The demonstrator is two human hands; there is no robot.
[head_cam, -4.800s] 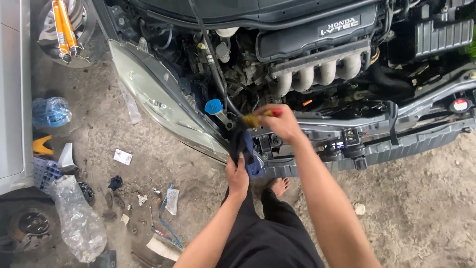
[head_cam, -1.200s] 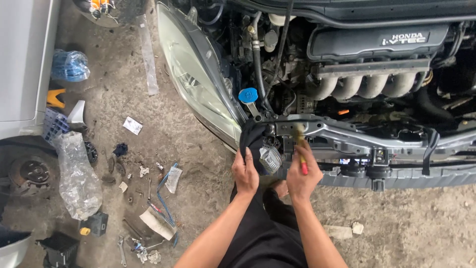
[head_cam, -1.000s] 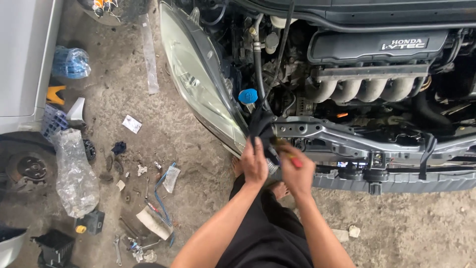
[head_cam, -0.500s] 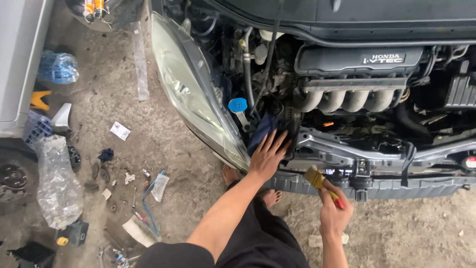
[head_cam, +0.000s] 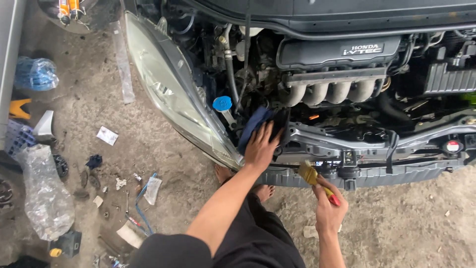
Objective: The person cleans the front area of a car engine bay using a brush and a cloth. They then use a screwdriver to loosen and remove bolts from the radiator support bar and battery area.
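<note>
My left hand (head_cam: 261, 146) presses a dark blue cloth (head_cam: 251, 127) against the front of the open engine bay, just right of the large headlight (head_cam: 171, 97). My right hand (head_cam: 329, 214) is held lower, near the front crossmember (head_cam: 377, 173), gripping a small paintbrush (head_cam: 312, 176) with a red and yellow handle, bristles pointing up and left. A blue filler cap (head_cam: 222, 103) sits just left of the cloth. The silver intake manifold (head_cam: 329, 92) lies farther back.
Sandy ground to the left holds scattered litter, a blue cable (head_cam: 140, 208), a clear plastic bag (head_cam: 45, 196), a blue bag (head_cam: 34, 74) and a small black box (head_cam: 67, 242). My bare feet (head_cam: 243, 181) rest below the bumper. Another vehicle's edge (head_cam: 7, 64) stands at far left.
My left hand moved up with the cloth onto the engine bay front. My right hand dropped away to the lower right with the brush. The view shifted toward the car.
</note>
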